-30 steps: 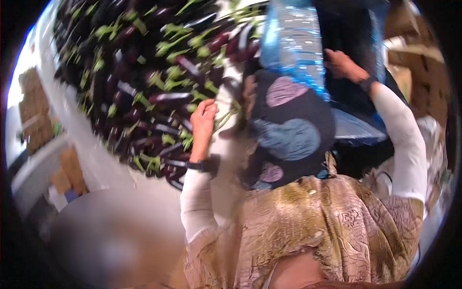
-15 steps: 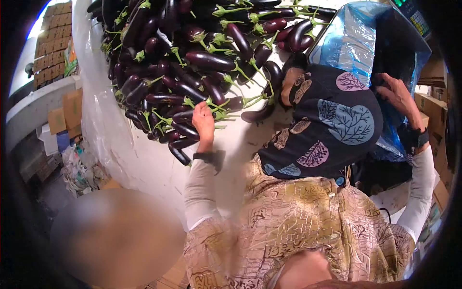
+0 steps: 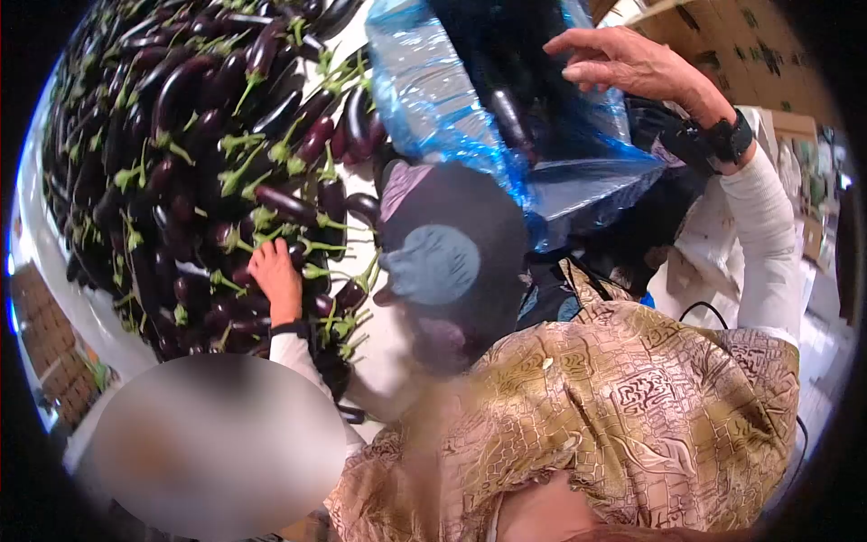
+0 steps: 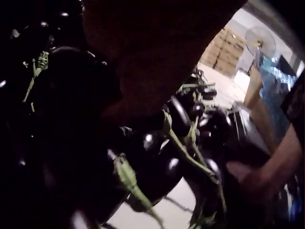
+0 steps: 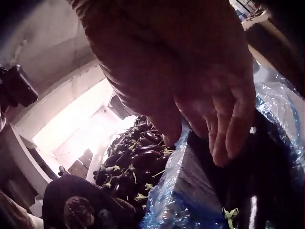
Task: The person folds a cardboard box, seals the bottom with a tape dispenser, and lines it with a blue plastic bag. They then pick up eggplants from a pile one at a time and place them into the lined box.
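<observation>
A large heap of dark purple eggplants with green stems fills the left of the head view. My left hand lies over the heap, fingertips reaching down onto the eggplants; the left wrist view shows it as a dark shape against them. My right hand hovers over a box lined with blue plastic film, its fingers loosely extended and holding nothing. An eggplant lies inside the lined box, and the right wrist view shows an eggplant's green cap below the fingers.
Dark cloth with tree prints lies between heap and box, in front of the patterned blouse. Cardboard stands beyond the right hand. White plastic sheeting edges the heap at left.
My right hand has lifted from the box's far side to above its opening, and an eggplant now shows inside. My left hand has moved farther onto the heap. The head view has turned.
</observation>
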Tool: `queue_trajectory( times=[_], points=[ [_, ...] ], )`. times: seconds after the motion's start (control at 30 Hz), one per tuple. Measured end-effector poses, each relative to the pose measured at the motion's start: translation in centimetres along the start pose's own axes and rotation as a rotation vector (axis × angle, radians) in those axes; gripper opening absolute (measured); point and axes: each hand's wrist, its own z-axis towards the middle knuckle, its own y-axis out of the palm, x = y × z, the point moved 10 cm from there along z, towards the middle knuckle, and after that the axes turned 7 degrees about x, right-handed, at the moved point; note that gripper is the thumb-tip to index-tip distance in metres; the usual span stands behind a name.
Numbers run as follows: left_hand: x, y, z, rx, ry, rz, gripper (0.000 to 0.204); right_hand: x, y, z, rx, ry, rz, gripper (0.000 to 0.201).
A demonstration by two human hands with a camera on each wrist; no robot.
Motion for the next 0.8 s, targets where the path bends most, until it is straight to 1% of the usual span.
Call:
queue_trajectory(
  times=[0.03, 0.07, 0.1, 0.13, 0.17, 0.2, 0.23, 0.27, 0.3, 0.33, 0.37, 0.4, 0.43, 0.47, 0.5, 0.53, 0.57, 0.6, 0.63, 0.67, 0.7, 0.73, 0.77, 0.8],
  points=[
    [-0.3, -0.6, 0.3, -0.043, -0.005, -0.019, 0.042, 0.3, -0.3, -0.4, 0.016, 0.018, 0.009, 0.060],
    [-1.3, -1.4, 0.5, -0.065, -0.082, -0.076, 0.049, 0.2, -0.7, -0.8, 0.035, 0.022, 0.049, 0.062],
    [-2.6, -2.2, 0.7, -0.071, -0.179, -0.105, 0.050, 0.1, -0.8, -1.0, 0.051, 0.024, 0.091, 0.064],
    [-5.6, -1.4, 0.4, -0.023, -0.294, -0.442, 0.050, 0.6, -0.9, -0.9, 0.059, 0.070, 0.120, 0.066],
    [-7.4, -1.9, 0.8, 0.028, -0.411, -0.778, 0.049, -0.2, -1.3, -0.8, 0.066, 0.078, 0.131, 0.066],
    [-9.4, -0.8, -0.2, 0.006, -0.684, -1.155, 0.047, -1.8, -1.4, -0.6, -0.001, 0.084, 0.310, 0.057],
    [-9.0, -2.9, -0.1, -0.020, -0.966, -1.530, 0.044, -3.3, -1.4, -0.3, -0.069, 0.087, 0.487, 0.048],
    [-6.1, -8.3, 2.3, 0.003, -0.861, -1.753, 0.047, -4.8, -1.4, 0.3, -0.113, 0.020, 0.530, 0.058],
    [-3.7, -13.2, 5.1, 0.060, -0.700, -1.886, 0.057, -7.6, -2.1, 0.6, -0.209, -0.075, 0.514, 0.059],
    [-1.7, -17.2, 7.3, 0.065, -0.554, -1.869, 0.068, -8.1, -2.2, 2.5, -0.032, -0.268, 0.411, 0.063],
    [0.5, -20.9, 9.6, 0.072, -0.385, -1.841, 0.077, -10.3, -2.3, 2.6, -0.076, -0.329, 0.477, 0.070],
    [2.8, -23.7, 11.4, 0.067, -0.330, -1.786, 0.081, -11.2, -2.2, 4.0, 0.033, -0.427, 0.316, 0.078],
    [5.8, -26.8, 13.2, 0.049, -0.232, -1.739, 0.083, -12.2, -2.2, 4.7, 0.039, -0.432, 0.319, 0.078],
    [8.9, -29.2, 15.0, 0.017, -0.146, -1.816, 0.083, -13.6, -1.9, 4.8, -0.001, -0.441, 0.403, 0.081],
    [11.2, -31.9, 16.5, 0.115, -0.089, -1.723, 0.083, -14.7, -1.7, 4.3, -0.043, -0.448, 0.487, 0.084],
    [14.1, -34.2, 17.9, 0.082, 0.021, -1.748, 0.083, -15.8, -2.8, 2.3, -0.040, -0.447, 0.488, 0.084],
    [15.1, -34.5, 19.4, 0.082, 0.095, -1.706, 0.072, -17.4, -4.9, -0.7, -0.037, -0.452, 0.545, 0.079],
    [16.2, -34.7, 20.4, 0.041, 0.125, -1.622, 0.067, -18.0, -6.2, -2.2, -0.036, -0.454, 0.599, 0.075],
    [17.2, -34.8, 21.1, 0.004, 0.152, -1.539, 0.061, -16.8, -5.4, 0.2, -0.238, -0.383, 0.789, 0.071],
    [18.3, -34.5, 21.7, -0.001, 0.178, -1.491, 0.059, -14.6, -5.6, 0.4, -0.122, -0.333, 0.857, 0.069],
    [19.3, -34.3, 22.2, -0.003, 0.208, -1.443, 0.057, -13.5, -6.1, 0.1, 0.000, -0.284, 0.919, 0.067],
    [20.6, -34.6, 22.1, -0.017, 0.290, -1.466, 0.055, -13.1, -6.2, -0.5, 0.109, -0.238, 0.814, 0.067],
    [21.4, -34.3, 22.1, -0.090, 0.337, -1.420, 0.053, -12.5, -6.6, -1.0, 0.216, -0.189, 0.707, 0.067],
    [21.7, -33.6, 22.1, -0.173, 0.356, -1.413, 0.054, -10.7, -6.0, -0.2, -0.226, -0.221, 0.930, 0.069]
  ],
)
